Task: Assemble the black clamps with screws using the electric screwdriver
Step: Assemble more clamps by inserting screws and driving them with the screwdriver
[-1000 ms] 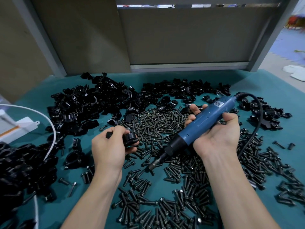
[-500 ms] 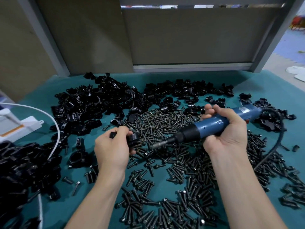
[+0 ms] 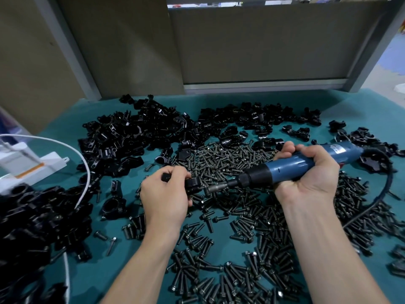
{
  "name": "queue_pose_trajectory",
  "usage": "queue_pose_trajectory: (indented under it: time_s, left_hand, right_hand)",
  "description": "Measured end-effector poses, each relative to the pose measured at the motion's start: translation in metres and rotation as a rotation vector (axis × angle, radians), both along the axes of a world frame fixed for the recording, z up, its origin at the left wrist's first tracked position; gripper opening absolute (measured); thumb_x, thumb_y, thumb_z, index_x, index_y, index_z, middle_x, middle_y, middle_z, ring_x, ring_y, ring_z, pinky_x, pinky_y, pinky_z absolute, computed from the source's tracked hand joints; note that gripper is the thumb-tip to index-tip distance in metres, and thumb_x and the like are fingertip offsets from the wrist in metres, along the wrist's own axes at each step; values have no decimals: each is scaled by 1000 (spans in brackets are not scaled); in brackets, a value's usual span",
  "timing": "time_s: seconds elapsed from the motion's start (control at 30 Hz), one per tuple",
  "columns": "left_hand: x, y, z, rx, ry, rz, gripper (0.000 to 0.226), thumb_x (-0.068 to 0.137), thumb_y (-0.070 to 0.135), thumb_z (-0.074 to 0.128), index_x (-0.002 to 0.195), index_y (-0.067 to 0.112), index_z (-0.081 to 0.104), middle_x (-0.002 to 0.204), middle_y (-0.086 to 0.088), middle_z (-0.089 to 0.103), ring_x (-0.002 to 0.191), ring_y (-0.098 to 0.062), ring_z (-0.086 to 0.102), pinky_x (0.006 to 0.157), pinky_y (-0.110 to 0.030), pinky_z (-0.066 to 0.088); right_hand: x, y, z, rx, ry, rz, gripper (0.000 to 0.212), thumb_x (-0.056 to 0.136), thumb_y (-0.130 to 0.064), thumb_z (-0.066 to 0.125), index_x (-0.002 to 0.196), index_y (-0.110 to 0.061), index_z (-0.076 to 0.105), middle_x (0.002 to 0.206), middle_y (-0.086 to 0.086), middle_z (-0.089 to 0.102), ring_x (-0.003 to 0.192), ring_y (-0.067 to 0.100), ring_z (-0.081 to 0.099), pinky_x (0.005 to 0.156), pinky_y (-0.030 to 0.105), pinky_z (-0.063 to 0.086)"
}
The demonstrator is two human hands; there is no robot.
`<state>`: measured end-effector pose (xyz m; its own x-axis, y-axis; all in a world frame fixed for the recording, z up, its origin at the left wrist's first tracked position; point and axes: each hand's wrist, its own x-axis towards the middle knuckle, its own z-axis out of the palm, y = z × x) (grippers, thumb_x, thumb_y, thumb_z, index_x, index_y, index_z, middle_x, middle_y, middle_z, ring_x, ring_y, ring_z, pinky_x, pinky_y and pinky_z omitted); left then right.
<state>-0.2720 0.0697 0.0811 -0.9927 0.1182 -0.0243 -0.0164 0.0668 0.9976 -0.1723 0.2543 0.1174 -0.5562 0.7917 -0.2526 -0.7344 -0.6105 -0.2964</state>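
Levelled since earlier, one electric screwdriver (image 3: 285, 170), gripped by right hand (image 3: 311, 183), is pointed frame-left at one clamp (image 3: 194, 184) pinched by left hand (image 3: 164, 195).

The left hand (image 3: 164, 195) and right hand (image 3: 306, 181) are bare, forearms (image 3: 140, 270) uncovered.

Blue screwdriver (image 3: 293, 166), black clamps (image 3: 135, 137), teal table (image 3: 122, 257)

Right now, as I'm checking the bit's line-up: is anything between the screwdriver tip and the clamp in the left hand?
Nothing visible. The screwdriver tip sits right at the clamp's side. The left hand grips the clamp from its other side. Loose screws lie underneath on the table, not between them.
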Motion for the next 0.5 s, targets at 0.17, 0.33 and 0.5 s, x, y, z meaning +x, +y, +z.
queue_pose_trajectory:
  time_s: [0.17,0.33,0.5]
  left_hand:
    - [-2,-1,-3,4,12,10,17,73,33,61,65,25,74,53,6,62,42,-11,58,45,-33,47]
    - [-3,-1,-5,-2,14,7,18,73,34,61,65,26,75,58,-2,68,43,-13,58,45,-34,47]
    - [-2,0,-7,-17,42,-7,18,72,35,61,66,23,74,49,8,58,41,-8,55,42,-30,49]
  right_hand:
    - [2,-1,-1,1,3,39,10,78,1,52,84,-5,57,85,15,68,60,16,60,59,23,53]
    - [2,-1,-1,8,15,26,21,62,-1,57,83,-5,57,85,16,68,58,16,59,58,22,52]
    - [0,-3,0,15,7,37,15,70,0,54,84,-5,57,85,15,68,59,16,59,58,22,52]
